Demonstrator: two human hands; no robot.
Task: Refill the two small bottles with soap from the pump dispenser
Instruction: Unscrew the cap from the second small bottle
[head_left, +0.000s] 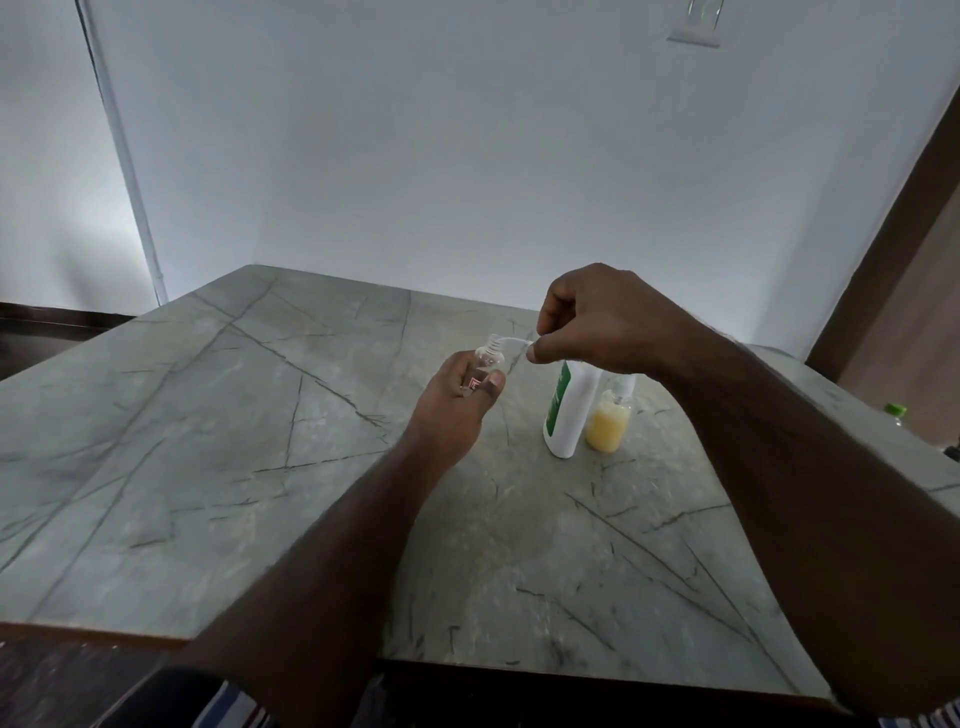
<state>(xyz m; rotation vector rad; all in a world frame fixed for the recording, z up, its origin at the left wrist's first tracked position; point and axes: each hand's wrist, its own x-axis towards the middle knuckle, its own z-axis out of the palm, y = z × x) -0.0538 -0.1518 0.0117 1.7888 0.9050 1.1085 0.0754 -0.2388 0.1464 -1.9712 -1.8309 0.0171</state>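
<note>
The left hand (457, 400) grips the clear bottle (488, 358); the right hand (597, 322) pinches its dip tube (514, 340). It should lift straight out, clear of the neck.

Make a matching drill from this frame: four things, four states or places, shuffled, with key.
Things:
1. clear bottle
2. yellow bottle
3. white bottle
4. dip tube

States:
A. stands on the table, partly full of yellow liquid
B. pinched by the right hand, its end at the clear bottle's mouth
C. held by the left hand, cap off
D. stands just left of the yellow bottle, green on its label

Pairs: 1-C, 2-A, 3-D, 4-B
</note>
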